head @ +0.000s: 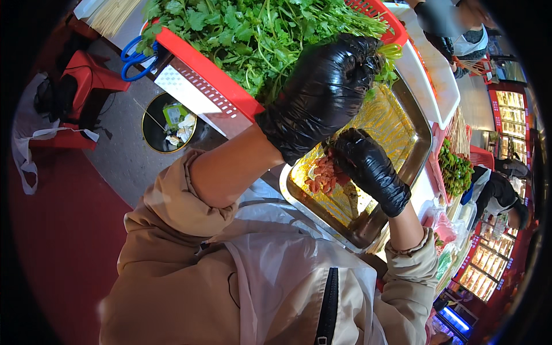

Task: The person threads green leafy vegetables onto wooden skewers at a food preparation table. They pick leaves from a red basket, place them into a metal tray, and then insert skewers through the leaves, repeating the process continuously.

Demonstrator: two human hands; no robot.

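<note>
My left hand (332,82), in a black glove, is closed in a fist above the edge of a red plastic basket. Folded coriander stems (390,51) stick out beyond its fingers. Loose coriander (241,34) with leafy tops fills the basket (207,69). My right hand (366,164), also gloved in black, is curled over a metal tray (424,138) coated inside with yellow, oily residue. Strips of raw reddish meat (323,174) lie against its fingers. Its fingertips are hidden, so its grip is unclear.
Blue-handled scissors (136,60) hang by the basket's left corner. Bamboo skewers (114,17) lie at the upper left. On the floor are a black bin (148,125) and a red stool (82,86). A white tray (444,90) and greens (455,168) stand right; other people work beyond.
</note>
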